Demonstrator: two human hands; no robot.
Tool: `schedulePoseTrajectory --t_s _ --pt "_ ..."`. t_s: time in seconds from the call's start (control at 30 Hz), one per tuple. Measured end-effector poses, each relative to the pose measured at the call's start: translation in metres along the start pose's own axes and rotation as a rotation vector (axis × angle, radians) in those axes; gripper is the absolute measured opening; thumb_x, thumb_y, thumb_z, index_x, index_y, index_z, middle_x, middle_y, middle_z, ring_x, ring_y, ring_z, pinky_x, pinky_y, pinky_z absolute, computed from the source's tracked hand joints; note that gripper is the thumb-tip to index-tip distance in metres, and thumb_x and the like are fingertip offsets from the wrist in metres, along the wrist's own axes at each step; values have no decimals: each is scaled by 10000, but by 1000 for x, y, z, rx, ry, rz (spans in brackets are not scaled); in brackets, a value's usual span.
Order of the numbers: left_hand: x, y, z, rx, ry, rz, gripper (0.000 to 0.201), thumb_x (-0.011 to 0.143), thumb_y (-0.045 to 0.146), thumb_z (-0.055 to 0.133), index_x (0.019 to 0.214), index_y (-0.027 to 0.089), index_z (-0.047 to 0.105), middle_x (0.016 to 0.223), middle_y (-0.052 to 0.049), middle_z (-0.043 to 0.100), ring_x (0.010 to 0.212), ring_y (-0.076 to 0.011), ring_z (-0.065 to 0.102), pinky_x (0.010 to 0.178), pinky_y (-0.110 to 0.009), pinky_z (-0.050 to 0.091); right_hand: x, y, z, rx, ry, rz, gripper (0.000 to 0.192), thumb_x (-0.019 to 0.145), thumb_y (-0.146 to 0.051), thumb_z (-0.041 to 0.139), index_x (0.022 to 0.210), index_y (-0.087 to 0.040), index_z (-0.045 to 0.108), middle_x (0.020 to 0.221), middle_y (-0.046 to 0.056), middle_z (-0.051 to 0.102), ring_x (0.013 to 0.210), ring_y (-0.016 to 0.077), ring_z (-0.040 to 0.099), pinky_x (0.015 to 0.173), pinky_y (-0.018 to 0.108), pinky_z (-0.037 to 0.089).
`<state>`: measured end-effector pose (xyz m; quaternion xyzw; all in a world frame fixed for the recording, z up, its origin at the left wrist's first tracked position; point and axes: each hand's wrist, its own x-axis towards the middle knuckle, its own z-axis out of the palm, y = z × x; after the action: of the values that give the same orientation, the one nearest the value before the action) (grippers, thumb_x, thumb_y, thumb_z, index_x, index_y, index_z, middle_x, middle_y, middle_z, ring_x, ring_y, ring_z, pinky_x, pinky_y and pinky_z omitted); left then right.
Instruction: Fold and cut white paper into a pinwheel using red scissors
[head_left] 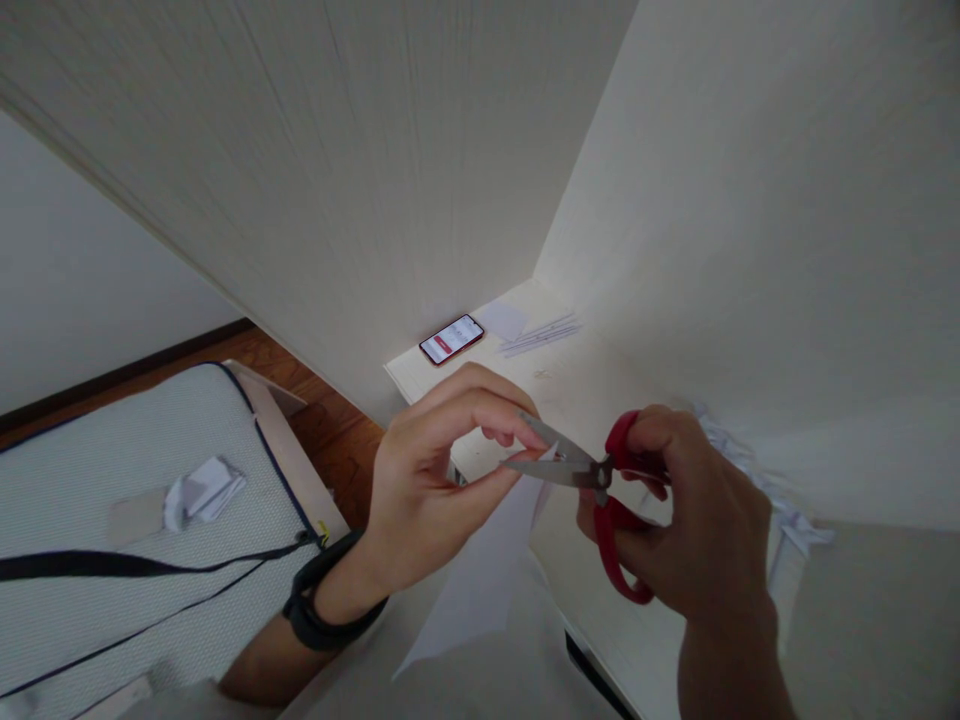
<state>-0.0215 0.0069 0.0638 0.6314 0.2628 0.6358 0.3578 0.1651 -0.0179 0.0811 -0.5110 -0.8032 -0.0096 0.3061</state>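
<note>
In the head view, my left hand [442, 470] pinches the upper edge of a white sheet of paper [484, 580] between thumb and index finger. The sheet hangs down below the fingers. My right hand [694, 520] has its fingers through the red handles of a pair of scissors [577, 468]. The scissors point left, their blades parted around the paper's top corner, close to my left fingertips. A dark band circles my left wrist.
A phone [452, 339] with a lit screen lies on the white ledge, beside thin paper strips [540, 334]. Crumpled paper scraps [799, 525] sit along the wall at right. On the left, folded papers [214, 488] rest on a textured mattress [67, 440] crossed by a black strap [135, 564].
</note>
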Motion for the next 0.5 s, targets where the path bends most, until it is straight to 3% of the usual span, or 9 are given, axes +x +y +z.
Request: schedulePoseTrajectory --t_s 0.5 --pt "-1 -5 -6 -13 -5 8 29 850 149 693 832 170 697 782 -44 667 716 -156 598 593 -292 482 5 1 4 -15 4 -26 280 654 -103 561 827 -267 414 688 -34 574 547 152 545 478 263 409"
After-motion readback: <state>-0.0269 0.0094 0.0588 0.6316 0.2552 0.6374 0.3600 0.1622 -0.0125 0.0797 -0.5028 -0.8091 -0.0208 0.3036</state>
